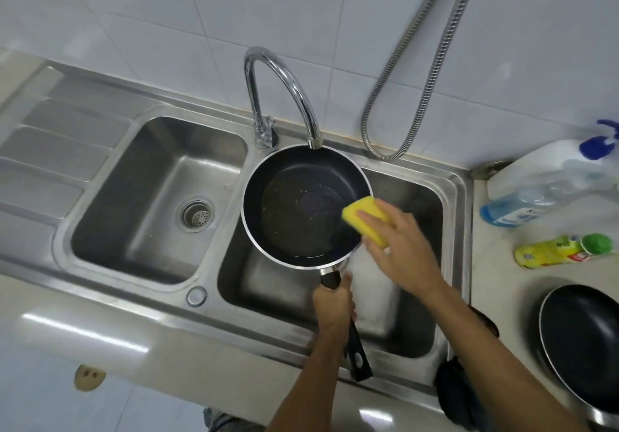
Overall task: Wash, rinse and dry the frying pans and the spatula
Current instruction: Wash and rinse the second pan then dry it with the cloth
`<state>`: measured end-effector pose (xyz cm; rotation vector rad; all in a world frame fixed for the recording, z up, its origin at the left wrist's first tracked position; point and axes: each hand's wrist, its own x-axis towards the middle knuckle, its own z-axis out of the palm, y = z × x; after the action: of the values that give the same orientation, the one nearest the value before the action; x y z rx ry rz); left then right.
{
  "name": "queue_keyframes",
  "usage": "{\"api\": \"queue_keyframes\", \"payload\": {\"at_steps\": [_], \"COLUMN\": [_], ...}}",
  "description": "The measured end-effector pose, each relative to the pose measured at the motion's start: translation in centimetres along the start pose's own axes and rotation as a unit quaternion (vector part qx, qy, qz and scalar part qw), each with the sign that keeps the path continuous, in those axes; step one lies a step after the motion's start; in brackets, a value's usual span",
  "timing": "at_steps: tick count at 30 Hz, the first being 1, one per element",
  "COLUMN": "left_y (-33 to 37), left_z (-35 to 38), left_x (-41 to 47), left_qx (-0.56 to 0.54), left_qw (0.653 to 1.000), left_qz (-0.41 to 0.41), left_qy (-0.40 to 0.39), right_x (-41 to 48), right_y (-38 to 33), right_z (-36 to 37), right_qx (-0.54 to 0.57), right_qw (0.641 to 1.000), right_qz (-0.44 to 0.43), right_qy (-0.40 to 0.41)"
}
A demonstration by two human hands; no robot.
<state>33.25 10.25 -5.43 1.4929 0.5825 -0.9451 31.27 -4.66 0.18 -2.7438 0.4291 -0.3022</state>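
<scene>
A black frying pan (294, 210) with a silver rim hangs over the right sink basin (415, 203), under the faucet spout. My left hand (333, 304) grips its black handle. My right hand (398, 234) holds a yellow sponge (363, 212) against the pan's right inner edge. Small specks of residue dot the pan's base. A second black frying pan (582, 344) lies on the counter at the lower right. No spatula is clearly visible.
The left basin (134, 197) has a drain strainer (197, 215). A chrome faucet (281, 96) arches over the pan; a metal hose (418, 96) hangs on the tiled wall. A blue-capped pump bottle (549, 183) and a yellow-green bottle (562, 250) lie on the right counter.
</scene>
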Motion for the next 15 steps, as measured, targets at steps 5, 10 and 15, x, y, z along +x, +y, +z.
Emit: {"api": "queue_keyframes", "payload": {"at_steps": [5, 10, 15], "left_y": [-0.3, -0.5, -0.2], "left_z": [-0.1, -0.1, 0.0], "left_x": [0.3, 0.7, 0.8], "left_qx": [-0.005, 0.0, -0.01], "left_qw": [1.0, 1.0, 1.0], "left_qz": [0.01, 0.002, -0.012], "left_qy": [0.006, 0.015, 0.024], "right_x": [4.4, 9.6, 14.6], "right_y": [-2.3, -5.4, -3.9], "right_z": [5.8, 11.7, 11.6], "right_qx": [-0.069, -0.146, -0.187], "right_qw": [0.959, 0.937, 0.955], "right_qz": [-0.158, -0.222, -0.087], "right_qy": [-0.224, -0.226, -0.215]}}
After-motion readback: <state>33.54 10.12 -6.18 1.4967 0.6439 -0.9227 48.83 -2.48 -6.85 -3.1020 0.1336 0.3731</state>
